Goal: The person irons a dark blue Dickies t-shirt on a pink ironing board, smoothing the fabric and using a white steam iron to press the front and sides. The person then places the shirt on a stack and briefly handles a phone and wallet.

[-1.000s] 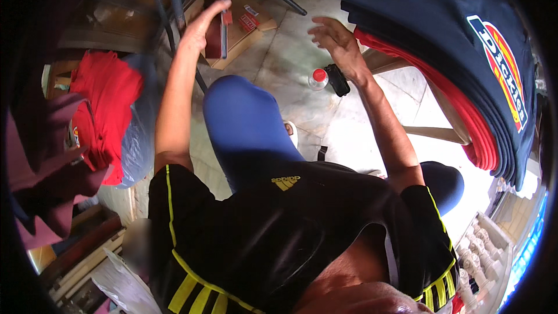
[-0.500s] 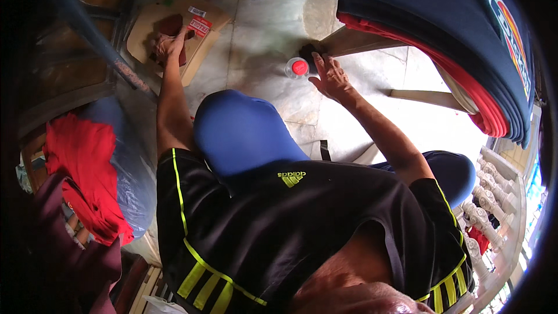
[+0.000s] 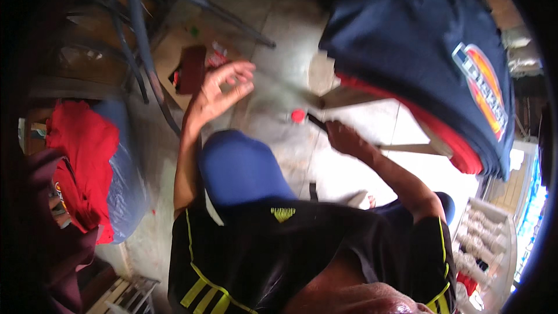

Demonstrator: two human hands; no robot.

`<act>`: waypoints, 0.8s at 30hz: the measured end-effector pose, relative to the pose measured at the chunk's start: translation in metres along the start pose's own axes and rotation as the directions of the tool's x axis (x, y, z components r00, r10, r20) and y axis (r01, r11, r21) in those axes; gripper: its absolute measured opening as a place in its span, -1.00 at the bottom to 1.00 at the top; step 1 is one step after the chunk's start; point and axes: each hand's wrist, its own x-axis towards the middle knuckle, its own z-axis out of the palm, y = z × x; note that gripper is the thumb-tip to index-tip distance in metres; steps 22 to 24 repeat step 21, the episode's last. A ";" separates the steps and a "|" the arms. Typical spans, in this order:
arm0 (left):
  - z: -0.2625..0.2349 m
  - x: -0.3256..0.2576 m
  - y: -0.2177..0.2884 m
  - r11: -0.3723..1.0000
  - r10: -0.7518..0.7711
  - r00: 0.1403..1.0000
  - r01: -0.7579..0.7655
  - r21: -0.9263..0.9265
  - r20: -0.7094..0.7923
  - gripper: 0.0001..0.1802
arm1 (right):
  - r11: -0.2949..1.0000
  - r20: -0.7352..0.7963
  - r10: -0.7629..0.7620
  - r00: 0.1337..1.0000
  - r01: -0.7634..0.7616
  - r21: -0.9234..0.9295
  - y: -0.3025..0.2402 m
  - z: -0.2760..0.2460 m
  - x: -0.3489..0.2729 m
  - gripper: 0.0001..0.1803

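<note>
My left hand point(image 3: 222, 92) is raised over the cardboard, its fingers spread and holding nothing. Beneath and beside it, a dark maroon rectangular piece point(image 3: 192, 70) lies on a flat cardboard sheet point(image 3: 168, 52); a small dark thing with a bit of red shows at the piece's left edge. My right hand point(image 3: 344, 138) is closed around a slim black handle-like object point(image 3: 317, 121), whose kind I cannot make out. The object's tip points at a small clear container with a red cap point(image 3: 298, 116) standing on the floor.
Blue-grey metal legs point(image 3: 145, 40) stand by the cardboard. At the upper right, stacked navy and red garments point(image 3: 418, 40) drape over a wooden support. Red cloth point(image 3: 87, 163) lies on a blue plastic bag point(image 3: 129, 197) at the left. A white balustrade point(image 3: 482, 232) is at the right.
My left hand has let go of the maroon piece and lifted away to the right. My right hand, open before, has closed on the black object. The view has shifted.
</note>
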 end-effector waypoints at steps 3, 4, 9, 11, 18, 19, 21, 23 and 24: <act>-0.004 0.008 0.065 0.941 0.244 0.967 -0.255 0.221 0.077 -0.38 | 0.980 0.244 -0.140 0.960 0.099 0.172 -0.048 -0.162 0.007 -0.75; 0.001 0.014 0.075 0.920 0.298 0.948 -0.316 0.231 0.112 -0.34 | 0.973 0.167 -0.231 0.958 0.226 0.051 -0.058 -0.205 -0.001 -0.70; 0.016 0.018 0.147 0.860 0.455 0.835 -0.502 0.088 0.311 -0.47 | 0.923 0.049 -0.260 0.964 0.234 0.306 -0.104 -0.337 0.001 -0.57; 0.014 0.016 0.169 0.825 0.542 0.785 -0.566 -0.009 0.301 -0.60 | 0.940 -0.086 -0.289 0.954 0.299 0.165 -0.111 -0.362 -0.002 -0.58; 0.015 0.002 0.229 0.636 0.758 0.622 -0.772 0.009 -0.194 -0.81 | 0.915 -0.555 -0.352 0.754 0.401 -0.035 -0.110 -0.415 -0.010 -0.53; 0.015 0.001 0.229 0.597 0.787 0.587 -0.802 -0.005 -0.189 -0.80 | 0.922 -0.627 -0.347 0.698 0.377 -0.091 -0.107 -0.417 -0.012 -0.49; 0.013 0.002 0.234 0.542 0.823 0.547 -0.837 -0.074 -0.152 -0.75 | 0.913 -0.707 -0.301 0.640 0.407 -0.021 -0.100 -0.411 -0.017 -0.44; 0.013 0.002 0.234 0.542 0.823 0.547 -0.837 -0.074 -0.152 -0.75 | 0.913 -0.707 -0.301 0.640 0.407 -0.021 -0.100 -0.411 -0.017 -0.44; 0.013 0.002 0.234 0.542 0.823 0.547 -0.837 -0.074 -0.152 -0.75 | 0.913 -0.707 -0.301 0.640 0.407 -0.021 -0.100 -0.411 -0.017 -0.44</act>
